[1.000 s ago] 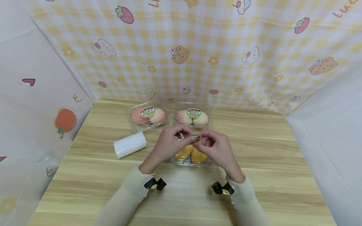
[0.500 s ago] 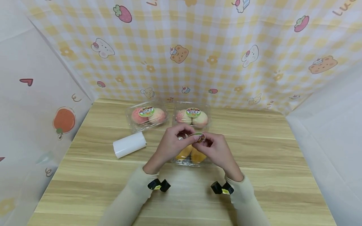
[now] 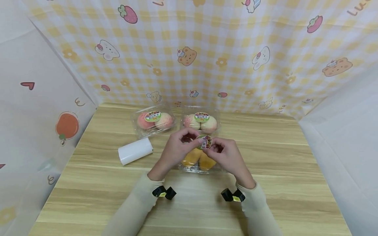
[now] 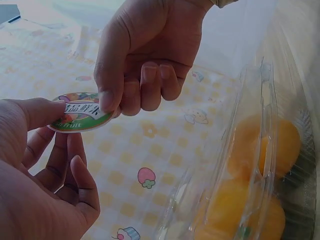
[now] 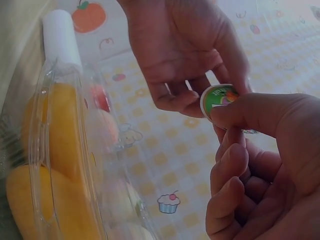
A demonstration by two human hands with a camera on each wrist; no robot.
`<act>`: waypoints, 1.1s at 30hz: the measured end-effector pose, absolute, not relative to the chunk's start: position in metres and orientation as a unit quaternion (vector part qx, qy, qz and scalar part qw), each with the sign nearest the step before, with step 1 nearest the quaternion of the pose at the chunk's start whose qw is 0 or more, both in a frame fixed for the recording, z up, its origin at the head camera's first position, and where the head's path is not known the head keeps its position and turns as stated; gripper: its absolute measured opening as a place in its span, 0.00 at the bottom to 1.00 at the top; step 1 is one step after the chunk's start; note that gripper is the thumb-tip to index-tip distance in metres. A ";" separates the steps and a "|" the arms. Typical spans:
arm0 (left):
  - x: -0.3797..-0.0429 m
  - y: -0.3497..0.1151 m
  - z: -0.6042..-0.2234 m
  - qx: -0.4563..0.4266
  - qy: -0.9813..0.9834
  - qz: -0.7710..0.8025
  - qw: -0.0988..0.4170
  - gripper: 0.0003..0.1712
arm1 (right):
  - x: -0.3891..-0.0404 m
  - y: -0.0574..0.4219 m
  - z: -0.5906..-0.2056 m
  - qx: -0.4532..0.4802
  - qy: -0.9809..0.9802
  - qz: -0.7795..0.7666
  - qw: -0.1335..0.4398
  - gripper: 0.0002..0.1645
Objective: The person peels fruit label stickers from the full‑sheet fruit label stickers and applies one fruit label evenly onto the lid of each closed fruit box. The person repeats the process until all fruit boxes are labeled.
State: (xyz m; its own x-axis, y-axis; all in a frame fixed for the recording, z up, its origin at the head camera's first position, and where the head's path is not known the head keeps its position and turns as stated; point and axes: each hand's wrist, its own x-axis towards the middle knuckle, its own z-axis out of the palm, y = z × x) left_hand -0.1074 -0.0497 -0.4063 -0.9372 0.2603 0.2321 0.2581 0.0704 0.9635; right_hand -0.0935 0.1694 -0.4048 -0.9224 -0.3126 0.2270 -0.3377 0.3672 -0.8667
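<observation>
An oval fruit sticker (image 3: 208,141) with a green border and printed lettering is held between both hands. My left hand (image 3: 178,147) pinches one side of it between thumb and fingers; my right hand (image 3: 230,155) pinches the opposite side. Its printed face shows in the left wrist view, where the sticker (image 4: 80,122) looks fairly flat. Below the hands sits a clear plastic box (image 3: 195,170) with yellow mangoes (image 3: 190,158) inside, partly covered by the hands in the head view. The mangoes (image 5: 55,190) appear at the left of the right wrist view.
Two more clear boxes stand behind, each with pinkish peaches (image 3: 163,121) (image 3: 208,124) and an oval label (image 3: 153,116) (image 3: 202,117) on its lid. A white roll (image 3: 135,151) lies on its side at the left of the wooden table (image 3: 280,164). A patterned cloth (image 3: 221,42) hangs behind.
The sticker has turned between my fingers, so that more of its printed face shows to the head camera. Both hands have shifted only slightly; the boxes and roll stay put.
</observation>
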 end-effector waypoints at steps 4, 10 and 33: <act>-0.109 -0.054 -0.409 0.167 0.731 0.661 0.004 0.06 | -0.095 0.172 -0.404 0.190 -0.826 0.531 0.007 0.05; -0.110 -0.060 -0.414 0.163 0.732 0.661 0.008 0.05 | -0.097 0.177 -0.403 0.162 -0.822 0.546 0.009 0.02; -0.109 -0.061 -0.424 0.230 0.827 0.513 -0.004 0.08 | -0.100 0.179 -0.410 0.076 -0.843 0.532 0.008 0.07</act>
